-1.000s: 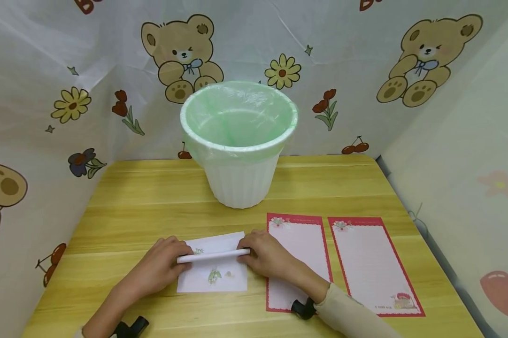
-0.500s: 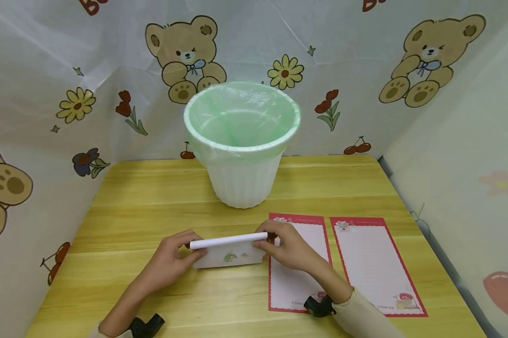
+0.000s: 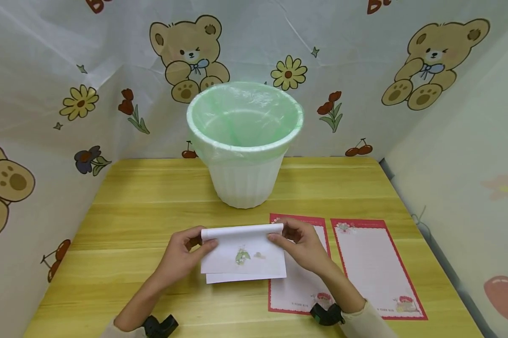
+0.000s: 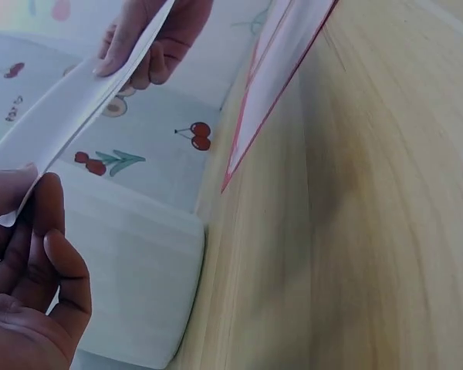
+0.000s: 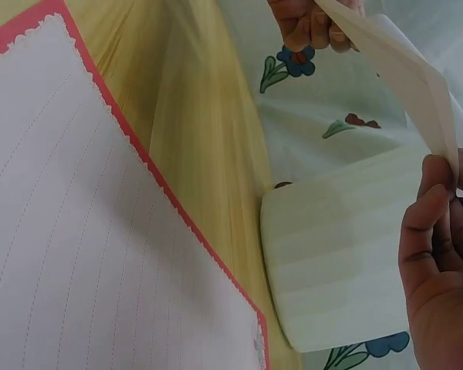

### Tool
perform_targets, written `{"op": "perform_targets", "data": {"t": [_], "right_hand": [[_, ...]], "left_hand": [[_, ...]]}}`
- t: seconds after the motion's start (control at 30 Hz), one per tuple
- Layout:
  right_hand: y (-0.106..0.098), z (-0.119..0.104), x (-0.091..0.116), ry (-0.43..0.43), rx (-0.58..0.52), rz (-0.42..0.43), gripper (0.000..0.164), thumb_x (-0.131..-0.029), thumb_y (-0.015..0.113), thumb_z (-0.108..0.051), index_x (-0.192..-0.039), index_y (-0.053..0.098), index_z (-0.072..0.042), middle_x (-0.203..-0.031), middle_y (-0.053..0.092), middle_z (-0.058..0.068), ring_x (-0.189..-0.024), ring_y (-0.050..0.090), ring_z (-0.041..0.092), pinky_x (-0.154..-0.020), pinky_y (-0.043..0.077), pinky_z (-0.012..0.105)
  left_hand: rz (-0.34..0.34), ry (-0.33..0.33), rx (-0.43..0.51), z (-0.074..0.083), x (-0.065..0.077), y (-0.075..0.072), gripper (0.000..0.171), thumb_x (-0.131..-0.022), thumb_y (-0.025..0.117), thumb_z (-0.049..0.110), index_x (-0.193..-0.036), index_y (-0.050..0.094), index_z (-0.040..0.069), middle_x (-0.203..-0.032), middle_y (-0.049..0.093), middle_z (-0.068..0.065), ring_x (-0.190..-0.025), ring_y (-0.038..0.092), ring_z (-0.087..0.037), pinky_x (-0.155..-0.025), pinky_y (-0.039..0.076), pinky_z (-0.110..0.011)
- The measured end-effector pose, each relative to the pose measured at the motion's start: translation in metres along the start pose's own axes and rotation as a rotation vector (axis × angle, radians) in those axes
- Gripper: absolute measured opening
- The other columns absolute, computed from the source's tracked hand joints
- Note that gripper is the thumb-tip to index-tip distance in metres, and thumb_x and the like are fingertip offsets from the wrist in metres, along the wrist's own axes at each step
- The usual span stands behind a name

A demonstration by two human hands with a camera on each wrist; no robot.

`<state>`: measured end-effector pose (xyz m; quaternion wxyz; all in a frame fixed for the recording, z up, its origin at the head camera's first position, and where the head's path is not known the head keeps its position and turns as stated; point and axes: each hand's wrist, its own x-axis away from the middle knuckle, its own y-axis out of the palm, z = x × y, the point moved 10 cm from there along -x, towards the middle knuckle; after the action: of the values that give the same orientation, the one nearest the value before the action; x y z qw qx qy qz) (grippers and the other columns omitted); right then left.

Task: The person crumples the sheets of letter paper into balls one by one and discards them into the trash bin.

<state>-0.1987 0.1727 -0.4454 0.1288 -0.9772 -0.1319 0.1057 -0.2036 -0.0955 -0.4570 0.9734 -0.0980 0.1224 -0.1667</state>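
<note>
A folded sheet of white paper (image 3: 243, 256) with a small green plant print is held up over the table, its folded edge at the top. My left hand (image 3: 186, 251) pinches its upper left corner between thumb and fingers. At the upper right corner my right hand (image 3: 302, 244) pinches it the same way. Both wrist views show the folded paper (image 4: 69, 116) stretched between the two hands, raised off the wood. Below the fold, a second layer of the sheet sticks out under the front one.
A white bin (image 3: 244, 180) with a green plastic liner (image 3: 241, 126) stands at the back middle of the wooden table (image 3: 144, 202). Two red-bordered letter sheets (image 3: 298, 286) lie at the right, the nearer one partly under my right hand. Printed cloth (image 3: 245, 37) hangs behind.
Both hands have lifted the folded paper off the table and moved it right and slightly away from me. Its front face has tilted up into view.
</note>
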Motion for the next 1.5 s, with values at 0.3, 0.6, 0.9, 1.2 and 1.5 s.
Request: {"op": "perform_targets", "data": {"t": [0.3,0.6,0.9,1.2,1.5], "right_hand": [[-0.009,-0.007,0.001,-0.056,-0.019,0.051,0.043,-0.096,0.08,-0.003,-0.136,0.065,-0.007,-0.1,0.077,0.013,-0.082,0.072,0.012,-0.074,0.063,0.026],[-0.017,-0.017,0.004,-0.164,-0.018,0.117,0.047,-0.096,0.076,0.006,-0.14,0.062,-0.002,-0.092,0.076,0.009,-0.077,0.071,0.011,-0.066,0.06,0.024],[-0.019,-0.014,0.006,-0.173,-0.021,0.156,0.044,-0.096,0.075,0.007,-0.137,0.067,-0.006,-0.089,0.074,0.007,-0.073,0.069,0.01,-0.063,0.059,0.024],[-0.022,-0.014,0.008,-0.154,0.016,0.188,0.033,-0.098,0.075,0.001,-0.129,0.073,-0.01,-0.091,0.073,0.006,-0.067,0.066,0.011,-0.055,0.055,0.025],[-0.022,-0.012,0.01,-0.193,-0.053,0.208,0.018,-0.095,0.073,0.01,-0.11,0.078,-0.001,-0.106,0.079,-0.009,-0.076,0.068,0.01,-0.063,0.06,0.023]], "left_hand": [[0.082,-0.014,0.033,0.005,-0.003,-0.001,0.03,-0.097,0.08,0.007,-0.126,0.073,0.012,-0.109,0.077,-0.012,-0.089,0.075,-0.013,-0.074,0.064,-0.03],[0.066,0.089,0.114,0.016,-0.004,0.003,0.054,-0.097,0.076,-0.003,-0.148,0.061,0.011,-0.12,0.074,-0.009,-0.089,0.079,-0.016,-0.067,0.065,-0.033],[0.118,0.173,0.129,0.025,-0.003,0.001,0.062,-0.093,0.075,-0.013,-0.15,0.056,0.002,-0.112,0.075,0.003,-0.084,0.079,-0.013,-0.067,0.062,-0.025],[0.12,0.199,0.131,0.025,-0.002,0.004,0.044,-0.094,0.073,-0.013,-0.136,0.067,0.001,-0.116,0.075,0.002,-0.084,0.078,-0.011,-0.064,0.06,-0.023],[0.192,0.189,0.106,0.024,-0.001,0.001,0.021,-0.093,0.076,-0.012,-0.11,0.078,0.001,-0.107,0.081,0.001,-0.087,0.076,-0.008,-0.076,0.061,-0.021]]}}
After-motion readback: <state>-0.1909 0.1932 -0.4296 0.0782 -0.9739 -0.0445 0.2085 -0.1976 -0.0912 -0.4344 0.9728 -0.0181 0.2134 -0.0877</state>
